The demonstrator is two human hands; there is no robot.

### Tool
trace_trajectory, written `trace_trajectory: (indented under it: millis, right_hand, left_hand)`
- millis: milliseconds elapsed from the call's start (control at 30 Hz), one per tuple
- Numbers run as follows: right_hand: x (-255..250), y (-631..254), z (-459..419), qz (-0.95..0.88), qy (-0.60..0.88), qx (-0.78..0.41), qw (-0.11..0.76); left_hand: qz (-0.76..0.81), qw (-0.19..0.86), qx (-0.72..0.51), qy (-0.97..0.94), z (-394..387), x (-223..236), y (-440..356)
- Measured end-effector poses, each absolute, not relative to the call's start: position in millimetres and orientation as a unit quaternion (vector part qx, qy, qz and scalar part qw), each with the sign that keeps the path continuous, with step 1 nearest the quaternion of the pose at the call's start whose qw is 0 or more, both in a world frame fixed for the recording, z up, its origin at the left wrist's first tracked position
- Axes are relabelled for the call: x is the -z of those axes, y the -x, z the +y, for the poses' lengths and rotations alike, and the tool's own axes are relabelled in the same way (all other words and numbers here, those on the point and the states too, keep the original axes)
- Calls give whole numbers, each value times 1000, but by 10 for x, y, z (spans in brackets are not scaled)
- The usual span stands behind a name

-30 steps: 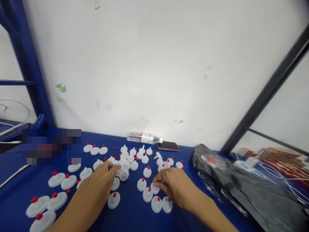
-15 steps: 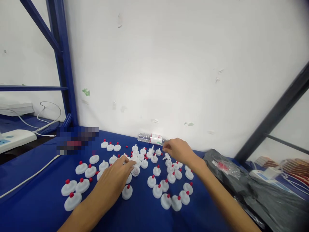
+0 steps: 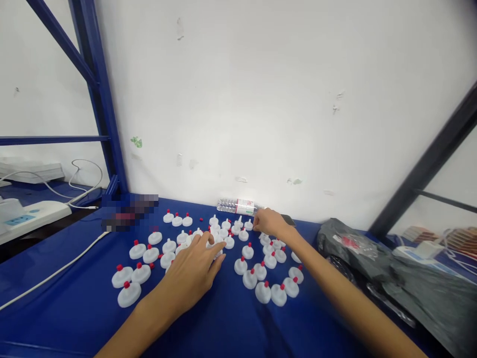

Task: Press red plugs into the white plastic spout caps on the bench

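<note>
Left hand (image 3: pixel 196 266): thumb and forefinger apart, over the near edge of a cluster of white, round plastic discs with narrow bare spouts (image 3: pixel 229 242); contact cannot be told. Right hand (image 3: pixel 270 223): fingertips drawn together, just beside a spouted white disc (image 3: pixel 248 225); we cannot tell whether they grip anything. A clear, ribbed plastic bottle with a white-and-red label (image 3: pixel 244 206) lies just beyond the right fingertips. White discs with small red caps (image 3: pixel 248 252) sit nearer us than those fingertips. In our judgement, a light pinch on one spout, lifted straight up, suits this crowding; the left fingers should steady neighbours without pressing, and the right knuckles should clear the bottle, which could roll.
</note>
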State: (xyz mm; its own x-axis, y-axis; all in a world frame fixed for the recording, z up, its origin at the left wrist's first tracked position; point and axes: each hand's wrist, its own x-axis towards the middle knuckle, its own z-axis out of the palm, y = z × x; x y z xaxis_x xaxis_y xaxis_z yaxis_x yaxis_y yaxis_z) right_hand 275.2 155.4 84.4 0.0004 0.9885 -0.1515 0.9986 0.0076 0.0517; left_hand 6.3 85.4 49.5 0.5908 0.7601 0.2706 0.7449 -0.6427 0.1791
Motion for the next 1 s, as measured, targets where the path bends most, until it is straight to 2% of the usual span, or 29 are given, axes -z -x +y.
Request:
trace_trajectory:
  millis: [233,533,700,1000]
  right_hand:
    - [-809,-2835,1476,709,-704,30,19]
    - [-1065,-3113,1115,731,-668,2,-140]
    - [-1033,-2991,897,760,-613,-28,-215]
    - [-759,-2828,636,781,-537,-129,-291]
  left_hand:
    - [412,14,-140,-900,852,-487,-75]
    - [426,-61,-118,-895,920,-391,-108]
    - [428,-86,-117,-892,959,-392,-96]
    - [374,-118,-245,-887,874,-393,-128]
